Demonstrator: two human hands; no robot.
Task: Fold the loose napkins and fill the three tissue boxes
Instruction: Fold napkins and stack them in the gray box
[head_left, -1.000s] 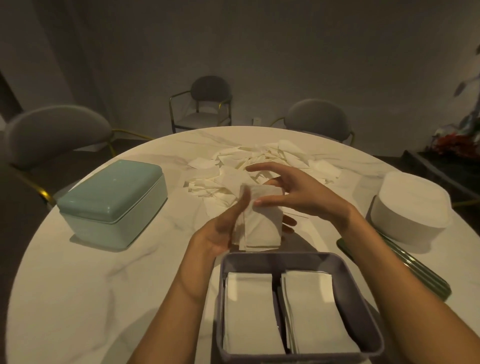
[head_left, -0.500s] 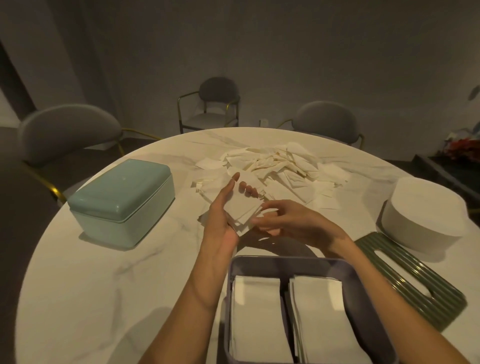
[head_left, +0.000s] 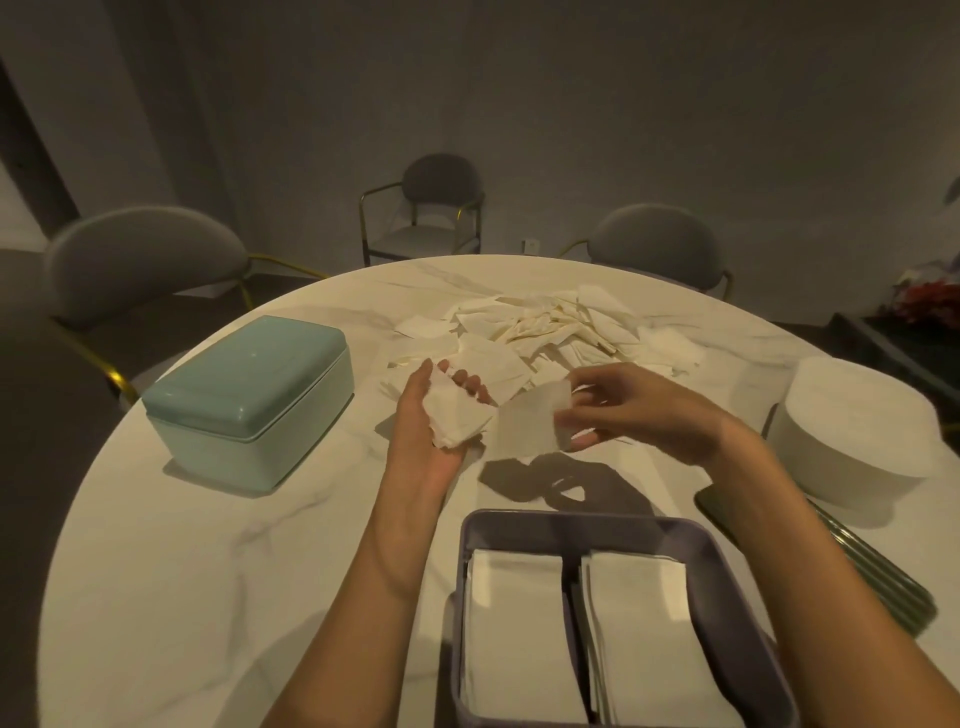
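Overhead, the head camera looks down on a round white marble desk (head_left: 156, 597). Both hands are raised above it, just beyond the near box. The left hand (head_left: 431, 415) is palm up, its fingers curled under a small stack of napkins (head_left: 454, 418) that lies across the palm, the thumb along the stack's left edge. The right hand (head_left: 618, 410) pinches a single napkin (head_left: 527, 426) by its right edge between thumb and fingertips; the sheet hangs out to the left, its far edge just beside the stack in the other hand, though whether the two touch is unclear. The hands cast a dark shadow on the desk beneath them.

Behind the hands, toward the far edge, lies a scattered pile of loose napkins (head_left: 550, 327). Nearest the camera sits a grey-purple open box (head_left: 727, 597) with two stacks of folded napkins (head_left: 519, 639) side by side inside it, filling it nearly wall to wall. On the left stands a teal box (head_left: 249, 400) with its lid closed. On the right stands a round white box (head_left: 852, 426), and in front of it a dark green ribbed lid (head_left: 872, 577) lies flat, partly hidden by the right forearm.

Three grey chairs (head_left: 140, 260) with gold frames stand around the far side in a dim room.
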